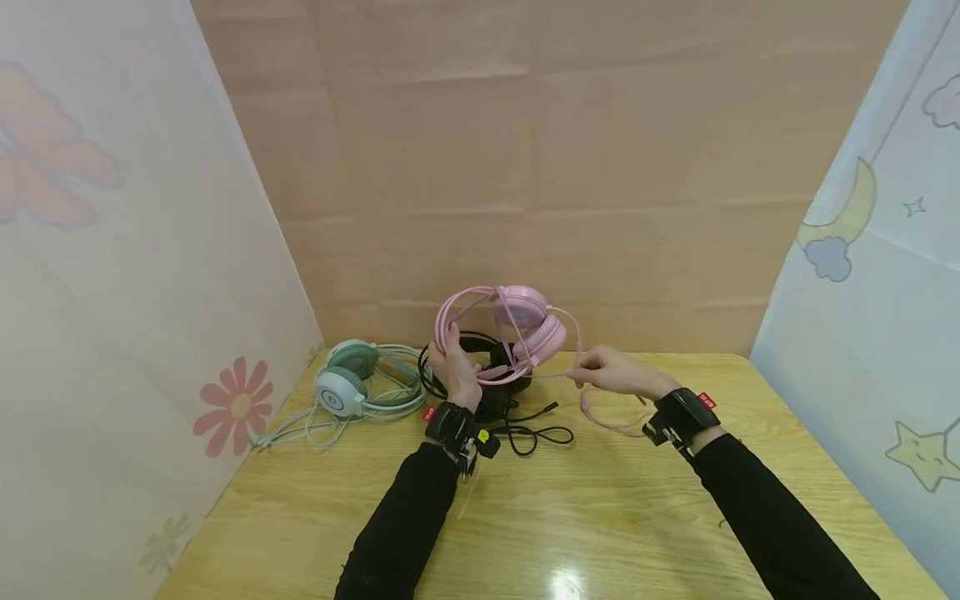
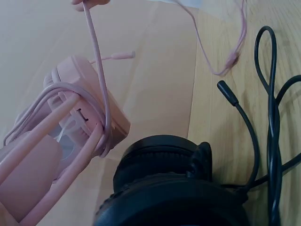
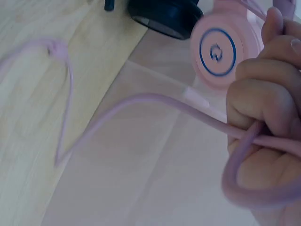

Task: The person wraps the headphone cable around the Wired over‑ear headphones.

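Observation:
Raised over the table, the pink headphones [image 1: 542,340] are held by the headband in my left hand [image 1: 456,373]. Turns of pink cable [image 2: 104,94] wrap around the headband and ear cups in the left wrist view. To the right, my right hand [image 1: 613,371] grips that cable, its fingers curled round it. A loop of cable hangs below the curled fingers [image 3: 258,96] in the right wrist view. From there the cable [image 3: 146,97] runs down to the table. Black headphones [image 2: 164,188] lie under the pink pair, partly hidden by it and my left hand.
Mint and white headphones [image 1: 341,392] with a tangled cable lie at the table's left. A bundled black cable [image 1: 532,435] sits right of my left wrist. Loose pink cable [image 1: 615,427] rests below my right hand. Brown paper [image 1: 600,167] backs the wooden table [image 1: 570,508].

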Demonstrator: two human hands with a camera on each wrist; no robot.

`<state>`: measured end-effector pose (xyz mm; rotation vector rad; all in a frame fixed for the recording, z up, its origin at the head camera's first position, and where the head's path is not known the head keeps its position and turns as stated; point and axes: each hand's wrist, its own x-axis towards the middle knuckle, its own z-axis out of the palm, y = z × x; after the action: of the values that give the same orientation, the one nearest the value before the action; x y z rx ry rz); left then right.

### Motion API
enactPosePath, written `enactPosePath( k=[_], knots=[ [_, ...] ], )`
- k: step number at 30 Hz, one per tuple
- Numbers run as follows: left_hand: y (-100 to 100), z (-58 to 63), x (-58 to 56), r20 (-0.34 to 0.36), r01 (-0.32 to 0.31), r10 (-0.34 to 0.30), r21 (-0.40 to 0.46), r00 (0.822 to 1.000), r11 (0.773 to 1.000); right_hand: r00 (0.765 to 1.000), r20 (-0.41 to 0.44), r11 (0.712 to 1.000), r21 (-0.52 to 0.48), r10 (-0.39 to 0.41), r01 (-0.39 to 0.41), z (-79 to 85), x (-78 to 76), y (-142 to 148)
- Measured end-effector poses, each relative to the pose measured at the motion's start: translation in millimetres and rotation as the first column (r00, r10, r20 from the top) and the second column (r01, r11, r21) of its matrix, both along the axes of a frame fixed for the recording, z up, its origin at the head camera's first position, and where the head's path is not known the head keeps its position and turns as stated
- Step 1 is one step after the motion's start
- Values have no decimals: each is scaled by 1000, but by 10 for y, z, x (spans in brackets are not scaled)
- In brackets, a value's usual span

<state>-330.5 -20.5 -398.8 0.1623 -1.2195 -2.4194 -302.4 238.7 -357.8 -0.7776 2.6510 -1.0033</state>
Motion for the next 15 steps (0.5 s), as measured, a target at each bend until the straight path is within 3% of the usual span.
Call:
enactPosePath(
  k=[8, 15],
  knots=[
    [21, 5, 60, 17, 23, -21, -88, 1000, 996, 999, -50, 1000, -4, -4, 4, 92, -17, 75],
    [52, 49, 74, 21, 9, -7, -143, 1000, 990, 1000, -30, 1000, -12, -8, 7, 139, 7, 70]
  ],
)
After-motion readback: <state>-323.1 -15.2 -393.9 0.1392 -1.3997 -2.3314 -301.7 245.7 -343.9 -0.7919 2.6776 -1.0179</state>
